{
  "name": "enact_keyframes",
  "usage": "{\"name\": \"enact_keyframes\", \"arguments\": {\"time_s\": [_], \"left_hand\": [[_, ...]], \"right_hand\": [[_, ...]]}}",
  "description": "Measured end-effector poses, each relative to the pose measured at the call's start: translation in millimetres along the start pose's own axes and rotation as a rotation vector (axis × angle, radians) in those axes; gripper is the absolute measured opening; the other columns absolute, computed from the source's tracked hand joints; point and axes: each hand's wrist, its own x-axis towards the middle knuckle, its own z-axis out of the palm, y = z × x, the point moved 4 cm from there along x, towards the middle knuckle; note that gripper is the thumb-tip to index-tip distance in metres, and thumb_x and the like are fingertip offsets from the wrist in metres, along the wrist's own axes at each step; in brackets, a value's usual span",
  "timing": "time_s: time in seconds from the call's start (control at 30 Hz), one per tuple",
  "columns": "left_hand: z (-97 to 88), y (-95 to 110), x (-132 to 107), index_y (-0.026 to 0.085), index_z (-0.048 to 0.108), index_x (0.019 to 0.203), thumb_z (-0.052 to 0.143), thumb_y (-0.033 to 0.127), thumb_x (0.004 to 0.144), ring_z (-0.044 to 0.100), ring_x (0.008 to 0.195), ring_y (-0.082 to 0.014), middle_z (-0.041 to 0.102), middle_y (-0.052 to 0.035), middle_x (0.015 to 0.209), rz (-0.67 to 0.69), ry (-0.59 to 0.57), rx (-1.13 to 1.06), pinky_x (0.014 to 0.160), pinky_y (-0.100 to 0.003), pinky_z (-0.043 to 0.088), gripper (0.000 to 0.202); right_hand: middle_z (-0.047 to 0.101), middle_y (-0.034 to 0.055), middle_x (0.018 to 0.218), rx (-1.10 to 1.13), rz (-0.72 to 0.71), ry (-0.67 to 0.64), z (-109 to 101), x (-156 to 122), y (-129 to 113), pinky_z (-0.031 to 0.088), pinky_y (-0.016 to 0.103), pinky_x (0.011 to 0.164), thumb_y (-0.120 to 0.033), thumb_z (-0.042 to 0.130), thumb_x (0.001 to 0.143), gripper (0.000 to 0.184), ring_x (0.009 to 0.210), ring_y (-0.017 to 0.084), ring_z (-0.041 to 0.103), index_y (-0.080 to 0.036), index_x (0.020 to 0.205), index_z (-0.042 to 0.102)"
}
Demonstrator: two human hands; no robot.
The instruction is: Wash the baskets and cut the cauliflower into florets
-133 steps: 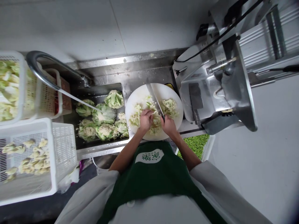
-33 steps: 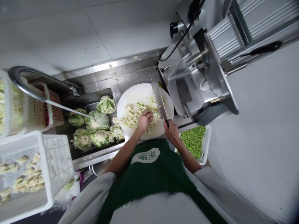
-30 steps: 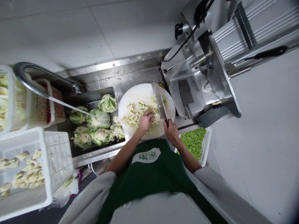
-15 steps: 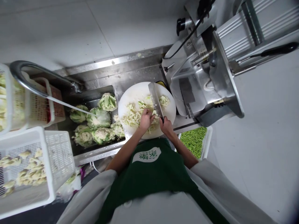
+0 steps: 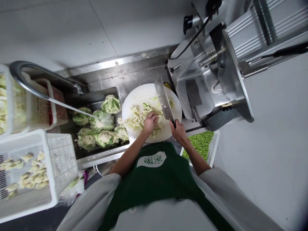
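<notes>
A round white cutting board [image 5: 139,94] lies on the steel counter, covered with cut cauliflower pieces [image 5: 137,116]. My left hand [image 5: 150,122] presses down on the pieces with curled fingers. My right hand [image 5: 178,129] grips the handle of a cleaver [image 5: 164,99], whose wide blade slants up over the right side of the board. I wear a green apron over white sleeves.
Whole cauliflower heads [image 5: 101,128] fill the sink [image 5: 96,96] under a running tap [image 5: 26,73]. White baskets [image 5: 36,173] with florets stand at left. A metal slicing machine [image 5: 211,77] stands right of the board. A tray of chopped greens [image 5: 199,144] sits below it.
The cleaver has lifted and swung to the right off the pile, and my right hand drew back toward the board's edge. My left hand stays on the cauliflower.
</notes>
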Motion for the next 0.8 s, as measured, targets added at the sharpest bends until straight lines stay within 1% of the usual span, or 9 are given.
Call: {"name": "enact_keyframes", "arguments": {"time_s": [0.17,0.33,0.43,0.53,0.63,0.7,0.77,0.8], "left_hand": [[2.7,-3.4,-3.9,0.019,0.074,0.089,0.062,0.023,0.100,0.066,0.101,-0.0221,0.069,-0.0090,0.102,-0.017,0.020,-0.012,0.095,-0.039,0.057,0.017],[3.7,-5.4,-4.1,0.020,0.074,0.090,0.059,0.026,0.102,0.066,0.100,-0.0223,0.069,-0.0090,0.101,-0.037,-0.008,-0.018,0.094,-0.040,0.057,0.020],[4.3,-7.2,-2.8,0.021,0.074,0.090,0.058,0.027,0.102,0.066,0.100,-0.0225,0.069,-0.0091,0.100,-0.036,-0.017,-0.014,0.094,-0.040,0.057,0.021],[5.5,-8.4,-2.2,0.021,0.073,0.088,0.057,0.026,0.103,0.066,0.098,-0.0214,0.069,-0.0081,0.099,-0.016,-0.019,0.001,0.092,-0.038,0.057,0.022],[3.4,-6.4,-4.8,0.021,0.071,0.088,0.057,0.025,0.103,0.066,0.096,-0.0211,0.069,-0.0078,0.097,0.003,-0.030,0.013,0.090,-0.037,0.057,0.022],[-2.6,-1.0,-7.3,0.020,0.069,0.086,0.057,0.024,0.102,0.066,0.092,-0.0208,0.069,-0.0073,0.094,0.010,-0.054,0.025,0.086,-0.036,0.057,0.021],[-13.6,8.5,-6.3,0.021,0.068,0.086,0.056,0.024,0.102,0.067,0.091,-0.0206,0.069,-0.0067,0.092,0.020,-0.062,0.030,0.084,-0.035,0.057,0.020],[-20.3,14.3,-2.5,0.021,0.067,0.087,0.055,0.024,0.102,0.067,0.092,-0.0206,0.070,-0.0065,0.094,0.027,-0.046,0.027,0.085,-0.035,0.057,0.019]], "right_hand": [[0.075,0.0136,0.086,-0.017,-0.032,-0.048,5.8,-1.7,-6.3,0.031,0.029,0.065,-0.045,0.040,0.108,0.033,0.077,0.027,0.069,-0.017,0.109,0.058],[0.075,0.0138,0.087,-0.041,-0.026,-0.052,15.1,3.1,-3.0,0.032,0.029,0.065,-0.044,0.039,0.108,0.034,0.076,0.026,0.068,-0.017,0.109,0.058],[0.075,0.0141,0.088,-0.048,-0.014,-0.078,25.7,8.7,-1.4,0.033,0.029,0.066,-0.044,0.040,0.109,0.033,0.077,0.026,0.068,-0.017,0.109,0.059],[0.075,0.0151,0.092,-0.058,0.009,-0.112,39.9,13.6,-3.1,0.035,0.029,0.067,-0.042,0.044,0.110,0.030,0.083,0.026,0.069,-0.016,0.108,0.059],[0.076,0.0144,0.093,-0.047,0.014,-0.139,48.1,12.5,-6.6,0.036,0.029,0.069,-0.040,0.045,0.110,0.028,0.085,0.026,0.070,-0.017,0.109,0.060],[0.076,0.0133,0.091,-0.014,0.015,-0.122,44.4,8.1,-7.7,0.036,0.029,0.068,-0.040,0.044,0.110,0.028,0.083,0.026,0.070,-0.017,0.110,0.060],[0.075,0.0130,0.088,0.038,0.036,-0.060,32.4,4.0,-6.2,0.037,0.029,0.068,-0.043,0.042,0.110,0.032,0.083,0.027,0.070,-0.017,0.110,0.060],[0.074,0.0136,0.088,0.066,0.054,-0.013,23.8,3.6,-4.5,0.037,0.030,0.067,-0.045,0.040,0.110,0.035,0.083,0.027,0.069,-0.017,0.110,0.060]]}}
